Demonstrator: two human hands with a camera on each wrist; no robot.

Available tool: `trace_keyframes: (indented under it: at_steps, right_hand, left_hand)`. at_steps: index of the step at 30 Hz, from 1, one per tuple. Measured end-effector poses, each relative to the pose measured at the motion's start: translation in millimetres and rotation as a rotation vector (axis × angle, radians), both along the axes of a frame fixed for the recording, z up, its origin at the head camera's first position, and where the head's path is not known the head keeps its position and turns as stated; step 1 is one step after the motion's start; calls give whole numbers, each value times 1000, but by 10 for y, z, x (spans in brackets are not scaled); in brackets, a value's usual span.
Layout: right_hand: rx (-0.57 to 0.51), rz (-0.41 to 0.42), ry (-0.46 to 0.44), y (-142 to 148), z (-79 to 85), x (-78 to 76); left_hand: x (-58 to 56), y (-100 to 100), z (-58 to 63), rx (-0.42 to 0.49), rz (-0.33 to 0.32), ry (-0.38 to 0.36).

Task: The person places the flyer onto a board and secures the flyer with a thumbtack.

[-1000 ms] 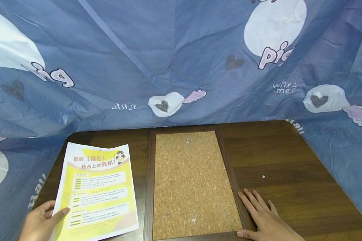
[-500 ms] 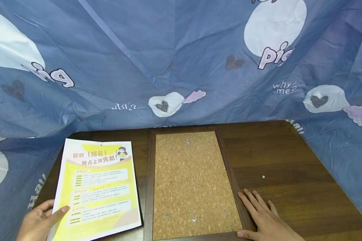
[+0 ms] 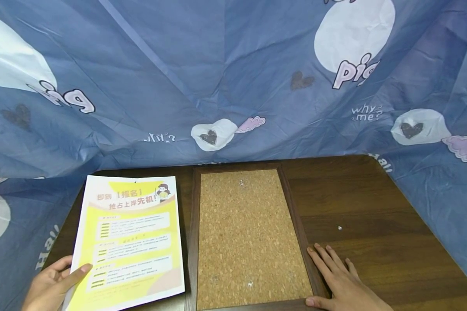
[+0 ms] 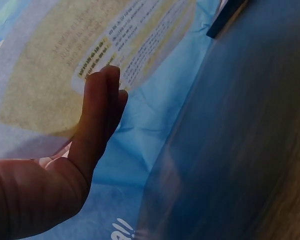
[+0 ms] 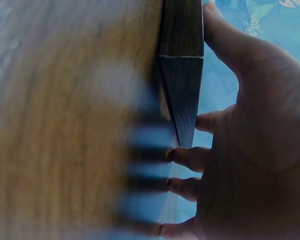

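A yellow and white printed poster (image 3: 136,242) is pinched at its lower left edge by my left hand (image 3: 50,283), thumb in front and fingers behind. The left wrist view shows those fingers against the back of the paper (image 4: 35,95). Right of it lies a cork board (image 3: 249,242) in a dark wooden frame (image 3: 295,216). My right hand (image 3: 344,280) rests at the frame's lower right corner with fingers spread, thumb on the near edge. In the right wrist view, the thumb and index fingertip touch the frame corner (image 5: 182,40), and the other fingertips meet the tabletop.
Small clear pushpins (image 3: 241,182) stand at the top and bottom of the cork. Another small clear piece (image 3: 340,227) lies on the brown table (image 3: 354,190), right of the board. A blue printed cloth (image 3: 179,86) hangs behind the table and along its sides.
The poster has shifted slightly to the right and its top edge has risen, so it faces the camera more squarely. My right hand and the board have stayed put.
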State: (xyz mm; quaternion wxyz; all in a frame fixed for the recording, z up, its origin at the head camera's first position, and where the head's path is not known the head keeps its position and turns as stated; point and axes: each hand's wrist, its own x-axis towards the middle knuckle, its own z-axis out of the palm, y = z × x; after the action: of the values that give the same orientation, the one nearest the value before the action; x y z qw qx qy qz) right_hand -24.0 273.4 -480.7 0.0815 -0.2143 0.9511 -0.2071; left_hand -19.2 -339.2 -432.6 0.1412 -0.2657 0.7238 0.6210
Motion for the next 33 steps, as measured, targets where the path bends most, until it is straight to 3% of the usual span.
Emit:
trace_keyframes:
  at_steps: [14, 33]
  right_hand:
    - [-5, -5, -11, -5, 6, 14]
    - [-13, -8, 0, -11, 10, 28]
  left_hand:
    - [-27, 163, -5, 160, 37, 39]
    - [-69, 430, -41, 322, 8, 225]
